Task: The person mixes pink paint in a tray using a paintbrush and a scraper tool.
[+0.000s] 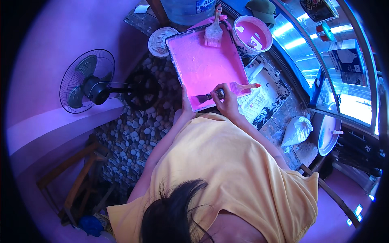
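Note:
A tray coated in pink paint [198, 60] lies in front of me, its dark rim tilted slightly. My left hand [186, 105] grips its near left edge, thumb along the rim, the other fingers mostly hidden. In my right hand [227, 104] is a putty knife [201, 99], its dark blade pointing left against the pink surface by the tray's near edge. Just beyond that hand, a paintbrush [242, 87] with a red-tipped handle rests across the tray's right rim. Another wide paintbrush [213, 34] hangs bristles-down over the far rim.
A bucket of pink paint [252, 36] stands beyond the tray's right corner, a round paint-smeared lid [161, 42] at its left. Paint-stained paper [259, 101] and a white plastic bag [298, 131] lie rightward. A fan [97, 90] stands left over pebble-patterned flooring [133, 133].

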{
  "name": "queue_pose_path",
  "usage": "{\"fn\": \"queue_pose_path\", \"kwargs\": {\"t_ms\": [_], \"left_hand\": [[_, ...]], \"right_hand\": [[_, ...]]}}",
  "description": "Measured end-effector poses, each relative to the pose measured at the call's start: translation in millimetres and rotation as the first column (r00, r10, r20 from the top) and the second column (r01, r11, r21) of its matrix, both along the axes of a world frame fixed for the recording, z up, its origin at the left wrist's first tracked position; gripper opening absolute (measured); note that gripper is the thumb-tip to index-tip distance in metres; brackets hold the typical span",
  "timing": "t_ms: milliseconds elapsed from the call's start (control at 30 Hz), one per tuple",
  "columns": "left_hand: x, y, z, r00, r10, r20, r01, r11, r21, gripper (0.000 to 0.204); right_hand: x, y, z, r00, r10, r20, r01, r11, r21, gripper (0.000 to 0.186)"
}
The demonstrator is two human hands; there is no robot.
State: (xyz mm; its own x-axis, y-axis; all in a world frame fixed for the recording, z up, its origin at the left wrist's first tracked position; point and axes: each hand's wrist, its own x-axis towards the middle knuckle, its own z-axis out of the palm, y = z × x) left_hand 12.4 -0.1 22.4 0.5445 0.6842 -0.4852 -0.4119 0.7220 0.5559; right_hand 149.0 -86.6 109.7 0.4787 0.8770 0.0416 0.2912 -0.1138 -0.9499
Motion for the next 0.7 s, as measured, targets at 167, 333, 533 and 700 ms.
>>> {"fn": "queue_pose_path", "kwargs": {"t_ms": [167,333,533,700], "left_hand": [[-5,-1,-15,0.997,0.050,-0.058,-0.052,0.998,-0.028,0.067],[-3,2,-18,0.998,0.013,-0.065,-0.006,0.995,0.101,0.073],[-2,-1,-12,0.996,0.021,-0.086,-0.014,0.997,0.081,0.070],[-1,0,0,0.997,0.021,-0.076,-0.017,0.998,0.061,0.067]], "right_hand": [[20,-10,-9,0.984,-0.037,0.172,0.037,0.999,0.001,0.022],[31,-12,22,0.943,-0.071,0.325,0.060,0.997,0.044,0.020],[13,-14,17,0.921,0.134,0.366,-0.143,0.990,-0.001,0.022],[24,-27,34,0.931,0.072,0.358,-0.099,0.993,0.058,0.024]]}}
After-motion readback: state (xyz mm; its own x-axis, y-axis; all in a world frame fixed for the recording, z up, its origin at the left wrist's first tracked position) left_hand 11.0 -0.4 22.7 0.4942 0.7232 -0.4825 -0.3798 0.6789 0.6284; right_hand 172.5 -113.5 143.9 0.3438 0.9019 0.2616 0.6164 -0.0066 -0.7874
